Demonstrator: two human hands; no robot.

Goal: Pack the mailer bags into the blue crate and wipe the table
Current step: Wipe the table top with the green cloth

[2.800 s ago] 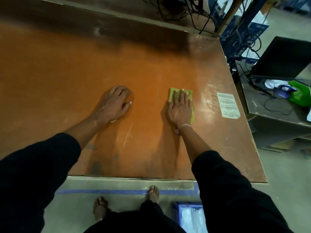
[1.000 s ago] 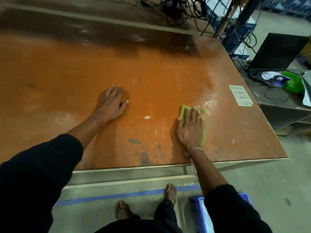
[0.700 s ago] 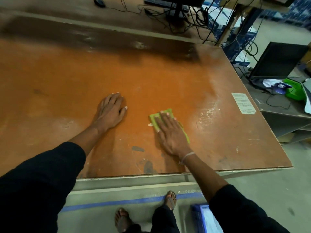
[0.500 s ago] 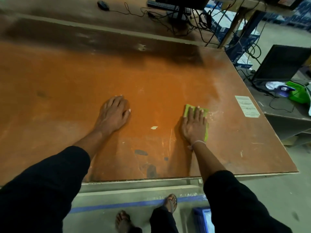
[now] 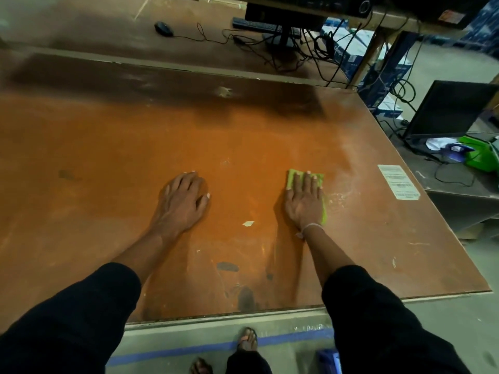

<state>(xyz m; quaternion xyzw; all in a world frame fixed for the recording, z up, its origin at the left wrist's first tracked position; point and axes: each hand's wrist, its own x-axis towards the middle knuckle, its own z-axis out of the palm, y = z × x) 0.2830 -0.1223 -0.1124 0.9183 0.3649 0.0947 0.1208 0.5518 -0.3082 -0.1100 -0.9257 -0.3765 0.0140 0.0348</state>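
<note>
Sliding back rightward since a moment ago, right hand pressing flat, fingers straight and together, on green cloth over table. Bracing with left hand, spread flat. Keeping even pressure toward dusty smears beyond. Blue crate showing only a corner on the floor.

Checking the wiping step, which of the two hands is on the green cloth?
The right hand, pressing flat on the green cloth. The left hand rests bare on the table with nothing under it.
</note>
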